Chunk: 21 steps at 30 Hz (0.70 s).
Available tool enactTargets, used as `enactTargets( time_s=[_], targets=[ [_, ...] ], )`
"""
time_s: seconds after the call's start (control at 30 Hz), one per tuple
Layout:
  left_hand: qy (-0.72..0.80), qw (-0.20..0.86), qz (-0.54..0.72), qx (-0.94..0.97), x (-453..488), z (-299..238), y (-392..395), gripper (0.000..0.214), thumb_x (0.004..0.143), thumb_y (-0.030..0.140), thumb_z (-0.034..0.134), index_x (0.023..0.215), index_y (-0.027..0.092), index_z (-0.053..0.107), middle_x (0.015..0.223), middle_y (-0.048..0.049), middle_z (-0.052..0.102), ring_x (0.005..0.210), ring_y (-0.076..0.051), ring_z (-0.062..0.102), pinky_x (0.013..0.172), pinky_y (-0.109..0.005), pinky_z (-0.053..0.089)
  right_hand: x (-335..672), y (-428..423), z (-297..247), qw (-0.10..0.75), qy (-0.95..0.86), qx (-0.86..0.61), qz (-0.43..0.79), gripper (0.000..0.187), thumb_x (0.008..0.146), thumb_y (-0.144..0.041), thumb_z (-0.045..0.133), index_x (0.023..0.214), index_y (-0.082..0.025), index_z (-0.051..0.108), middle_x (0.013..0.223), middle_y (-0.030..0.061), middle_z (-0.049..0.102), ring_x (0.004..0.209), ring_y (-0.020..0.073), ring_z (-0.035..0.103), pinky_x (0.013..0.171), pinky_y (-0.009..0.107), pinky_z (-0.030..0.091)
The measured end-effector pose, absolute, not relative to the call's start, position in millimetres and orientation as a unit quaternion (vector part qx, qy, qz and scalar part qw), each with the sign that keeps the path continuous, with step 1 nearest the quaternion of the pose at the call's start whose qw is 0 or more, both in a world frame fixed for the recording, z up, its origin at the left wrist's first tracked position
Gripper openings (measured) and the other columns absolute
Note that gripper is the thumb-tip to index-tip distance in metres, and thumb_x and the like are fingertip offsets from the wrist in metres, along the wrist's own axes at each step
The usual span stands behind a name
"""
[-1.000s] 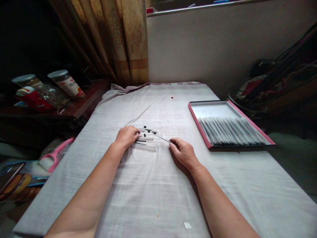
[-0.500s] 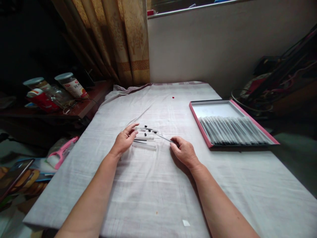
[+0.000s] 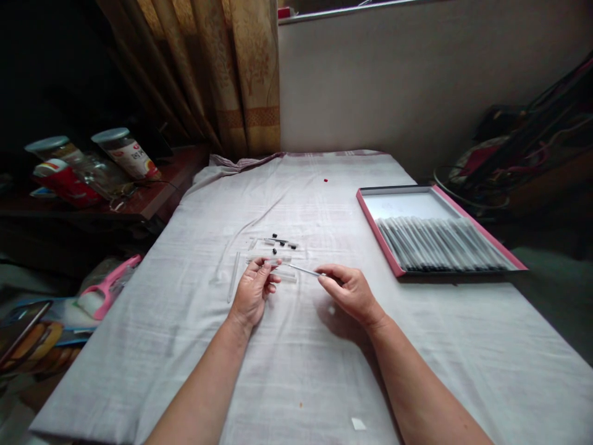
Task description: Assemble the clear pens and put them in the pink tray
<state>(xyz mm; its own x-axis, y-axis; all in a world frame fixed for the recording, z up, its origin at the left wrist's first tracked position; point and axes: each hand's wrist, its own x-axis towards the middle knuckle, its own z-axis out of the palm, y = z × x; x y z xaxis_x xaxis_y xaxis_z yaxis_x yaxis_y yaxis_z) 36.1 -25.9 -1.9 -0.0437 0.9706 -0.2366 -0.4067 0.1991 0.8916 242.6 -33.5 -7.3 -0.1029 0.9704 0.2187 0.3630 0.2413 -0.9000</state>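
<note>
My right hand (image 3: 349,290) is closed around the rear end of a slim pen (image 3: 304,271), whose tip points left. My left hand (image 3: 254,290) pinches what looks like a clear pen cap (image 3: 274,262) between thumb and forefinger, right at the pen's tip. Whether the tip has entered the cap is too small to tell. Just beyond the hands lie several small black plugs (image 3: 275,251), clear barrels (image 3: 290,278) and a dark thin refill (image 3: 277,240). Another clear tube (image 3: 234,277) lies to the left of my left hand.
On the right, a pink-edged box (image 3: 377,232) holds a row of many pens (image 3: 445,244). A small red piece (image 3: 325,180) lies at the back, a white scrap (image 3: 358,424) near the front. Jars (image 3: 127,154) stand on a side table; pink-handled scissors (image 3: 109,290) lie left.
My left hand has moved right and towards me, away from the loose parts, and now pinches a clear piece at the pen's tip. My right hand still holds the pen, slightly lower in view.
</note>
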Motion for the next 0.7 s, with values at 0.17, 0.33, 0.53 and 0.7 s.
enactTargets(
  time_s=[0.17, 0.33, 0.53, 0.7],
  targets=[
    [0.457, 0.626, 0.549, 0.312, 36.4, -2.2, -26.9, 0.047, 0.063, 0.041, 0.081, 0.093, 0.018, 0.053, 0.089, -0.0004, 0.071, 0.051, -0.004, 0.059, 0.038, -0.011, 0.038, 240.5, -34.0, -10.0, 0.428, -0.656, -0.511, 0.353, 0.022, 0.079, -0.030, 0.057, 0.085, -0.017, 0.074, 0.070, 0.0051, 0.071, 0.066, 0.0194, 0.065, 0.061, 0.029, 0.050],
    [0.461, 0.624, 0.538, 0.328, 38.3, -3.2, -27.7, 0.046, 0.065, 0.042, 0.079, 0.093, 0.018, 0.054, 0.090, -0.0021, 0.071, 0.051, -0.005, 0.059, 0.038, -0.012, 0.038, 241.3, -32.8, -11.1, 0.415, -0.668, -0.511, 0.347, 0.022, 0.079, -0.030, 0.058, 0.085, -0.017, 0.074, 0.069, 0.0044, 0.071, 0.060, 0.0173, 0.062, 0.057, 0.027, 0.048],
    [0.471, 0.620, 0.509, 0.367, 37.6, -3.6, -28.6, 0.043, 0.066, 0.044, 0.077, 0.092, 0.017, 0.054, 0.090, -0.0021, 0.069, 0.053, -0.006, 0.058, 0.037, -0.012, 0.038, 245.6, -32.7, -6.7, 0.395, -0.681, -0.503, 0.356, 0.022, 0.079, -0.029, 0.057, 0.085, -0.017, 0.075, 0.069, 0.0040, 0.071, 0.059, 0.0160, 0.062, 0.056, 0.025, 0.047],
    [0.494, 0.610, 0.461, 0.413, 38.8, 1.0, -33.6, 0.039, 0.068, 0.043, 0.075, 0.090, 0.017, 0.057, 0.088, -0.0016, 0.065, 0.058, -0.007, 0.059, 0.035, -0.012, 0.036, 249.9, -31.8, -6.1, 0.367, -0.685, -0.500, 0.382, 0.024, 0.081, -0.034, 0.060, 0.087, -0.016, 0.075, 0.075, 0.0056, 0.074, 0.064, 0.0173, 0.065, 0.060, 0.026, 0.049]
  ],
)
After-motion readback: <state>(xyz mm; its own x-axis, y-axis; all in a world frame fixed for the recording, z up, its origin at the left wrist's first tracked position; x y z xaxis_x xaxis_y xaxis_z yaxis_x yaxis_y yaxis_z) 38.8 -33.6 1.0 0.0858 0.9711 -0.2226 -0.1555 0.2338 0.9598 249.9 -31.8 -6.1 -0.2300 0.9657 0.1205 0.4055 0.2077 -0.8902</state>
